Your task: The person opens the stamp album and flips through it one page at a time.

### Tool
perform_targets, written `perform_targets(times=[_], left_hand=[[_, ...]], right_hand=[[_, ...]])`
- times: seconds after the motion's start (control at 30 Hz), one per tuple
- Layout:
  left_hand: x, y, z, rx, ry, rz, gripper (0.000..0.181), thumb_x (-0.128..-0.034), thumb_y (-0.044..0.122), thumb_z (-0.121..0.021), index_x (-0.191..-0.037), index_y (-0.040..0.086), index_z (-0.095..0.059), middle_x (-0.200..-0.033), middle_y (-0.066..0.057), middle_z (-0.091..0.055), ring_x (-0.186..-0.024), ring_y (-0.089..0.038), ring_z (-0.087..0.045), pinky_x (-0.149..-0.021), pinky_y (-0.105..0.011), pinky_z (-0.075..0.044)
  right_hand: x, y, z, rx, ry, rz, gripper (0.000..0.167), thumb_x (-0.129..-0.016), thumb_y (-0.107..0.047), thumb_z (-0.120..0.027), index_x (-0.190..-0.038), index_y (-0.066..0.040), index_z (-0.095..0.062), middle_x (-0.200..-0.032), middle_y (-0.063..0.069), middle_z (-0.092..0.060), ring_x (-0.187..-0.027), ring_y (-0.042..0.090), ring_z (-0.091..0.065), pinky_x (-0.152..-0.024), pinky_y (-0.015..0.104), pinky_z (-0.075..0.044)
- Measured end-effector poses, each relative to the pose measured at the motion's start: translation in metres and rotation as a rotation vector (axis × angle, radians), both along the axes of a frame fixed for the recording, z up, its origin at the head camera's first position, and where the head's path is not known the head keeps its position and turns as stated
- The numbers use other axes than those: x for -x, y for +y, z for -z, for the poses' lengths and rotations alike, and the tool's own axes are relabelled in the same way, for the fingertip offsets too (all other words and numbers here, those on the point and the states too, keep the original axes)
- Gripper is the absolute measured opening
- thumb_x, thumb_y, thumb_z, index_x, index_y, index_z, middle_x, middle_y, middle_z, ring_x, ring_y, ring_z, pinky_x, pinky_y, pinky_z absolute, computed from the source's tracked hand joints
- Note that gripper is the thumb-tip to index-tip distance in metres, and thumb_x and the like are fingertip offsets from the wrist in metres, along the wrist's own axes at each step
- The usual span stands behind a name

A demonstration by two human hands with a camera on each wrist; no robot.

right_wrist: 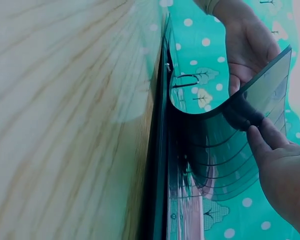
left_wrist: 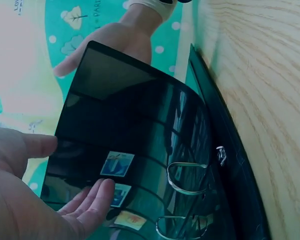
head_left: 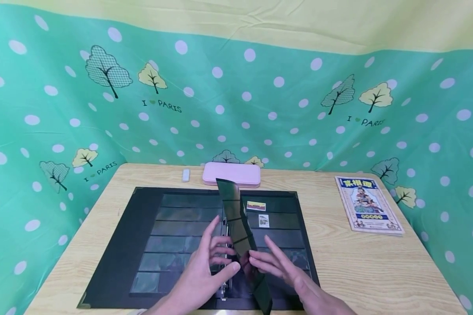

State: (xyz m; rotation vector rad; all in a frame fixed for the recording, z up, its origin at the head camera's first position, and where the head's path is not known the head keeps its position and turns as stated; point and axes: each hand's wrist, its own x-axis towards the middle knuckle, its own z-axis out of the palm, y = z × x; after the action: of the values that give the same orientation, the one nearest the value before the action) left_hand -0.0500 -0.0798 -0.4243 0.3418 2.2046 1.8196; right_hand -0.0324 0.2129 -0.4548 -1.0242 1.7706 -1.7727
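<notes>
A black stock album (head_left: 112, 249) lies spread on the table, and one dark page (head_left: 236, 218) with strip pockets stands up from its rings, curved. My left hand (head_left: 199, 271) is on the page's left side, fingers loosely bent and thumb by the page's edge. On the other side, the fingertips of my right hand (head_left: 289, 273) touch the page, fingers nearly straight. The left wrist view shows stamps (left_wrist: 117, 164) in the raised page's pockets beside my left fingers. Two more, a red-and-yellow stamp (head_left: 256, 206) and a grey-and-white stamp (head_left: 263, 221), sit in the right-hand page.
Behind the album lie a pink case (head_left: 231, 173) and a small white block (head_left: 186, 175). A booklet (head_left: 369, 204) with a printed cover lies at the right of the wooden table (head_left: 351, 267). Metal rings (left_wrist: 186, 179) rise at the album's spine. A green dotted cloth hangs around the table.
</notes>
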Motion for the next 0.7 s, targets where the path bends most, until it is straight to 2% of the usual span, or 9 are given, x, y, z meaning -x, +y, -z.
perform_targets(times=[0.03,0.13,0.23,0.33,0.43,0.5,0.63,0.7], left_hand=[[0.000,0.000,0.000,0.001,-0.013,-0.001,0.101,-0.1047,0.028,-0.080,-0.178,0.024,-0.010,-0.150,-0.016,-0.062,-0.123,-0.023,-0.070,-0.102,-0.032,-0.059],[-0.001,0.000,0.000,0.008,-0.053,-0.001,0.104,-0.1049,0.032,-0.079,-0.178,0.024,-0.007,-0.155,-0.022,-0.058,-0.123,-0.025,-0.070,-0.104,-0.043,-0.059],[-0.002,0.001,0.001,0.037,-0.072,-0.007,0.109,-0.1030,0.036,-0.081,-0.179,0.020,-0.004,-0.161,-0.033,-0.050,-0.124,-0.032,-0.070,-0.104,-0.057,-0.059],[-0.003,0.001,0.003,0.065,-0.058,-0.014,0.109,-0.1033,0.036,-0.081,-0.178,0.016,-0.004,-0.163,-0.038,-0.046,-0.127,-0.037,-0.069,-0.104,-0.058,-0.059],[-0.003,0.000,0.005,0.067,-0.010,-0.007,0.104,-0.1059,0.027,-0.078,-0.178,0.014,-0.004,-0.162,-0.032,-0.051,-0.129,-0.036,-0.068,-0.106,-0.046,-0.059],[-0.003,-0.002,0.006,0.061,0.013,-0.012,0.101,-0.1064,0.022,-0.077,-0.177,0.014,-0.005,-0.160,-0.028,-0.055,-0.131,-0.035,-0.068,-0.106,-0.040,-0.058],[-0.003,-0.008,0.006,0.064,0.011,-0.078,0.097,-0.1061,0.020,-0.077,-0.178,0.018,-0.011,-0.161,-0.029,-0.053,-0.134,-0.036,-0.065,-0.105,-0.039,-0.058],[-0.004,-0.012,0.005,0.061,0.001,-0.118,0.095,-0.1060,0.021,-0.077,-0.177,0.019,-0.014,-0.163,-0.032,-0.051,-0.137,-0.038,-0.063,-0.106,-0.042,-0.058]], right_hand=[[0.000,-0.001,0.000,-0.001,-0.002,-0.013,0.069,-0.119,-0.051,-0.001,-0.177,-0.019,0.017,-0.183,0.019,-0.022,-0.166,0.029,-0.032,-0.131,0.041,-0.028],[0.000,-0.004,-0.003,-0.025,-0.040,-0.034,0.071,-0.117,-0.056,0.002,-0.177,-0.023,0.018,-0.184,0.016,-0.020,-0.168,0.026,-0.029,-0.129,0.069,-0.024],[0.001,-0.008,-0.004,-0.049,-0.076,-0.048,0.073,-0.115,-0.061,0.004,-0.177,-0.026,0.020,-0.185,0.013,-0.019,-0.168,0.024,-0.028,-0.116,0.092,-0.014],[0.001,-0.012,-0.004,-0.050,-0.095,-0.059,0.075,-0.113,-0.064,0.006,-0.176,-0.025,0.022,-0.185,0.010,-0.018,-0.168,0.022,-0.027,-0.111,0.096,-0.010],[0.002,-0.012,-0.003,-0.015,-0.072,-0.066,0.077,-0.113,-0.063,0.006,-0.175,-0.021,0.023,-0.185,0.014,-0.018,-0.169,0.024,-0.026,-0.118,0.089,-0.015],[0.003,-0.009,-0.002,-0.001,-0.056,-0.057,0.075,-0.114,-0.062,0.006,-0.176,-0.022,0.022,-0.184,0.015,-0.019,-0.168,0.025,-0.027,-0.128,0.073,-0.021],[0.005,-0.001,-0.002,-0.021,-0.037,0.003,0.072,-0.115,-0.059,0.006,-0.177,-0.024,0.018,-0.183,0.017,-0.023,-0.167,0.027,-0.031,-0.131,0.038,-0.026],[0.007,0.004,-0.002,-0.051,-0.025,0.048,0.071,-0.115,-0.057,0.007,-0.178,-0.026,0.015,-0.182,0.016,-0.026,-0.166,0.026,-0.033,-0.130,0.033,-0.027]])
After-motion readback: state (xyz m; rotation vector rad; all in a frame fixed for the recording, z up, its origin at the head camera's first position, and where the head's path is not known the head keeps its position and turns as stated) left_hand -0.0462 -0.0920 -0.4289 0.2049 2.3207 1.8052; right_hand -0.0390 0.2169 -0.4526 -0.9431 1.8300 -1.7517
